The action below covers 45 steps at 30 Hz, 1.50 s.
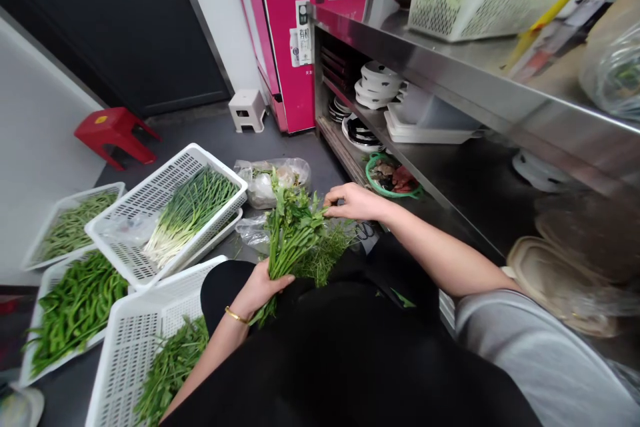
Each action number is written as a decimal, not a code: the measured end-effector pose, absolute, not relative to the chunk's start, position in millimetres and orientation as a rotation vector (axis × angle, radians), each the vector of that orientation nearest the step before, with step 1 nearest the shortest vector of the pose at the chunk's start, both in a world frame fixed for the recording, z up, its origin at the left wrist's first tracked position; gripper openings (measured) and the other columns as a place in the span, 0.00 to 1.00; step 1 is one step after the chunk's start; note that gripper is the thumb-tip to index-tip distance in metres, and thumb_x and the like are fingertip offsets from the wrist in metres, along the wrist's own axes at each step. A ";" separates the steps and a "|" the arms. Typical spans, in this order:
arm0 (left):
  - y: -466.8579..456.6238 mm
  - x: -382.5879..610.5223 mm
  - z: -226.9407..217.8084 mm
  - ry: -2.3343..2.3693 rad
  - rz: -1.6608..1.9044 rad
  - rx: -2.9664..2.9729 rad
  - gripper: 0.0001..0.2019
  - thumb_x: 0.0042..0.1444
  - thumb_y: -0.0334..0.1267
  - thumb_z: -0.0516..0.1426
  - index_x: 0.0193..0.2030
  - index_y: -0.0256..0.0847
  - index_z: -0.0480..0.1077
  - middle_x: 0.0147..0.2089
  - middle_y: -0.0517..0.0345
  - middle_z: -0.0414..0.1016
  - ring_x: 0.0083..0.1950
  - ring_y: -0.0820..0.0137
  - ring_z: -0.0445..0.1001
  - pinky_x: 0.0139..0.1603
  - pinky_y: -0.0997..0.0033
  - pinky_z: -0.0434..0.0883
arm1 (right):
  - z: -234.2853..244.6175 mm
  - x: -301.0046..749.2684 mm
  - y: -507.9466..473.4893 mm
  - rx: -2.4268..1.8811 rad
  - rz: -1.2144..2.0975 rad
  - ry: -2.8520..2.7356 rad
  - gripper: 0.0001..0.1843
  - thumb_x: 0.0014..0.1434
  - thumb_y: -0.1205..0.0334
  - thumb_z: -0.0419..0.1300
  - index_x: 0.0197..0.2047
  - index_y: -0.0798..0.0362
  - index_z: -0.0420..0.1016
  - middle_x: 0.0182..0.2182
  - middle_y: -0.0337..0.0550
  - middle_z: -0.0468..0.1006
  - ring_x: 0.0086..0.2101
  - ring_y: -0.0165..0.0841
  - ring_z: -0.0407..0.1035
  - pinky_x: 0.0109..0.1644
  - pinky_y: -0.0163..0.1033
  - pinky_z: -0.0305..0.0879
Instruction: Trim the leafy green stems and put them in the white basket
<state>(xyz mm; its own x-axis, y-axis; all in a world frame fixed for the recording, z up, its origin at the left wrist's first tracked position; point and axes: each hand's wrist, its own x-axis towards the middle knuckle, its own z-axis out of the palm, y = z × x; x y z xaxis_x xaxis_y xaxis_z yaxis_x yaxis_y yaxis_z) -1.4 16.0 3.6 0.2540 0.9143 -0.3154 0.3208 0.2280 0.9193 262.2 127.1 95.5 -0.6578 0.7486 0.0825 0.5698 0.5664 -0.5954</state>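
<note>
A bunch of leafy green stems [290, 230] is gripped in my left hand [263, 287], its fingers wrapped round the stalks above my lap. At the bunch's leafy right edge, my right hand [350, 200] has its thumb and fingers pinched together; whatever they hold is too small to make out. Behind and below the bunch lies a heap of thin green trimmings [327, 253]. To my left, a white basket [133, 320] holds more of the leafy greens [173, 373].
Scallions lie in a white basket [190, 153]; other baskets hold green peppers [80, 307] and green beans [75, 220]. Plastic bags [273, 180] sit ahead. A steel shelf [450, 73] with dishes stands on the right. A red stool [117, 133] and a white stool [247, 110] are farther off.
</note>
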 end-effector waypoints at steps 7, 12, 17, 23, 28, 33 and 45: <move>14.2 -0.4 -0.3 1.241 0.597 1.322 0.13 0.43 0.39 0.63 0.34 0.34 0.69 0.23 0.63 0.66 0.22 0.74 0.63 0.23 0.73 0.63 | 73.5 251.5 122.1 -1.060 0.447 -2.612 0.10 0.49 0.66 0.57 0.35 0.54 0.77 0.31 0.43 0.72 0.33 0.32 0.66 0.38 0.35 0.57; 13.2 -2.9 -10.7 1.056 0.677 1.006 0.18 0.45 0.37 0.64 0.43 0.33 0.69 0.19 0.67 0.61 0.19 0.77 0.59 0.21 0.75 0.60 | 64.2 245.6 123.0 -1.067 0.896 -1.865 0.05 0.47 0.67 0.55 0.25 0.56 0.73 0.27 0.40 0.73 0.31 0.29 0.66 0.39 0.35 0.61; 12.7 -10.6 -11.6 0.848 0.812 0.838 0.17 0.48 0.34 0.62 0.45 0.34 0.68 0.18 0.67 0.58 0.18 0.79 0.58 0.21 0.75 0.59 | 69.8 278.9 122.3 -0.939 1.423 -1.154 0.11 0.46 0.56 0.63 0.31 0.55 0.71 0.22 0.35 0.72 0.22 0.26 0.66 0.29 0.35 0.64; 14.0 -21.8 -12.5 0.725 0.929 0.778 0.15 0.48 0.35 0.61 0.44 0.34 0.69 0.18 0.68 0.56 0.18 0.80 0.54 0.20 0.77 0.56 | 49.7 321.1 106.7 -1.224 1.484 -1.964 0.16 0.48 0.50 0.63 0.29 0.57 0.77 0.21 0.41 0.74 0.22 0.30 0.69 0.28 0.36 0.64; 13.8 -20.0 -13.3 0.687 0.932 0.788 0.15 0.49 0.35 0.61 0.44 0.34 0.69 0.18 0.67 0.57 0.18 0.80 0.54 0.19 0.77 0.56 | 56.5 291.5 104.6 -1.236 0.805 -2.047 0.11 0.54 0.57 0.58 0.32 0.54 0.78 0.31 0.43 0.78 0.33 0.32 0.71 0.39 0.37 0.65; 10.3 -9.8 -8.2 0.688 0.866 0.795 0.15 0.48 0.34 0.61 0.43 0.34 0.69 0.18 0.67 0.57 0.17 0.80 0.54 0.20 0.77 0.56 | 83.1 231.8 125.4 -1.023 0.849 -1.843 0.17 0.50 0.52 0.61 0.39 0.55 0.75 0.35 0.43 0.77 0.34 0.30 0.70 0.40 0.37 0.65; 9.9 -17.9 -12.7 0.800 0.986 0.732 0.22 0.43 0.32 0.63 0.48 0.35 0.68 0.25 0.57 0.72 0.22 0.73 0.68 0.24 0.73 0.64 | 84.4 227.3 140.6 -0.896 1.366 -1.319 0.16 0.49 0.50 0.61 0.31 0.57 0.72 0.20 0.36 0.71 0.19 0.25 0.67 0.23 0.30 0.62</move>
